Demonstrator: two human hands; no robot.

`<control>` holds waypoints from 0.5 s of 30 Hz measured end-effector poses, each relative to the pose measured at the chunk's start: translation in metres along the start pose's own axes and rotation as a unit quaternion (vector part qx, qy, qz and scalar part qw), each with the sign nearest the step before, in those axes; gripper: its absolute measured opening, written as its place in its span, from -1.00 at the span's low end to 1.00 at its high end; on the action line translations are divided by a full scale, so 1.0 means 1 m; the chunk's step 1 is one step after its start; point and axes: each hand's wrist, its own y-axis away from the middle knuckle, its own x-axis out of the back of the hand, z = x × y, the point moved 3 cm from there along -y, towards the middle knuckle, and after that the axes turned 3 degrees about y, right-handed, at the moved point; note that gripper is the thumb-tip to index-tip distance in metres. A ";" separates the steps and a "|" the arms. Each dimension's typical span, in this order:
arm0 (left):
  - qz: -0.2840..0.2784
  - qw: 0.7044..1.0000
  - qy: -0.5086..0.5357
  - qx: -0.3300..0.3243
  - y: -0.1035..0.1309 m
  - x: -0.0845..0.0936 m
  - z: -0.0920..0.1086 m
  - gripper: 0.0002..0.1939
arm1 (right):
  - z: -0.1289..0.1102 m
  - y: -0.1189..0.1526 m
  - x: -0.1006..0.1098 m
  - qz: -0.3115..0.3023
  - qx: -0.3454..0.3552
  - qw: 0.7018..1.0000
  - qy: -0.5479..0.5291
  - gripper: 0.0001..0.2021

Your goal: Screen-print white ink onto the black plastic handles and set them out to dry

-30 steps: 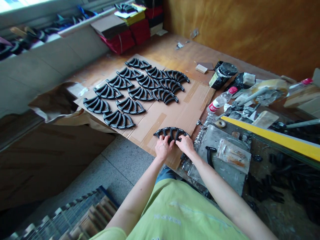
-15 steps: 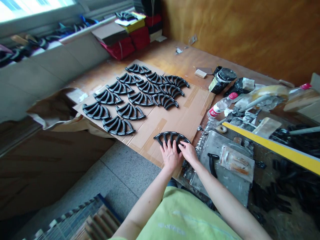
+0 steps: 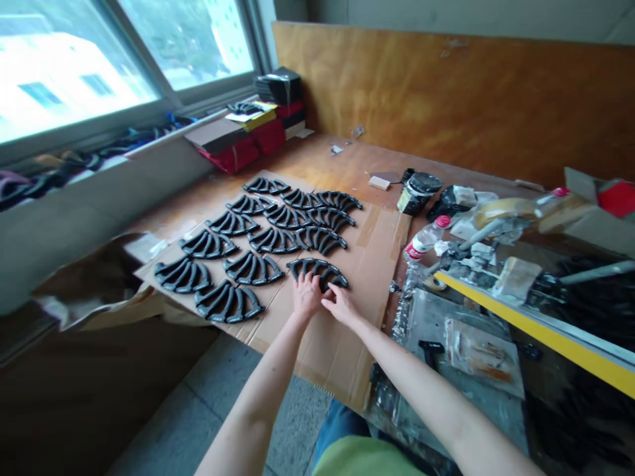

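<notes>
A black fan-shaped piece with curved ribs [image 3: 325,266] is at the near side of a group of similar black fan-shaped pieces [image 3: 280,241] on a cardboard sheet [image 3: 337,344]. My left hand [image 3: 307,295] grips its near side, fingers laid over the ribs. At its right end, my right hand [image 3: 342,305] has thumb and fingers closed on the edge. My hands cover part of the near edge, and whether the piece touches the cardboard I cannot tell. A single black part with a crossbar [image 3: 430,350] lies to the right on a grey board [image 3: 421,390].
Right of the cardboard stand a black tub [image 3: 421,192] and a bottle with a red cap [image 3: 426,239]. A yellow-edged bar [image 3: 536,330] crosses the right side. Stacked red and black bundles [image 3: 268,135] sit by the window. A wooden panel [image 3: 421,99] closes the back.
Both hands have moved forward and left across the cardboard with the fan-shaped piece, bringing it close to the others. The head view has tilted up, showing more window.
</notes>
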 end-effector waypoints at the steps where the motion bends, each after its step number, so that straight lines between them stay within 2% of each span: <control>1: 0.007 1.000 -0.007 0.021 -0.011 0.003 -0.005 -0.45 | -0.008 -0.003 0.000 -0.008 0.015 1.000 -0.013 -0.44; 4: 0.036 0.995 -0.020 0.089 -0.032 0.004 -0.012 -0.42 | -0.018 0.010 0.009 -0.027 0.054 0.998 -0.035 -0.45; 8: 0.063 0.989 -0.020 0.132 -0.035 -0.003 -0.010 -0.34 | -0.004 0.064 0.045 -0.033 0.057 0.997 -0.052 -0.54; 11: 0.084 0.990 -0.011 0.113 -0.025 -0.005 -0.005 -0.29 | 0.028 0.117 0.088 -0.026 0.026 0.997 -0.062 -0.70; 13: 0.093 0.991 -0.003 0.095 -0.012 -0.005 0.002 -0.26 | 0.060 0.152 0.123 0.021 -0.009 0.999 -0.030 -0.78; 15: 0.098 0.992 0.013 0.076 0.007 -0.005 0.012 -0.28 | 0.095 0.186 0.158 0.094 -0.050 0.994 0.013 -0.83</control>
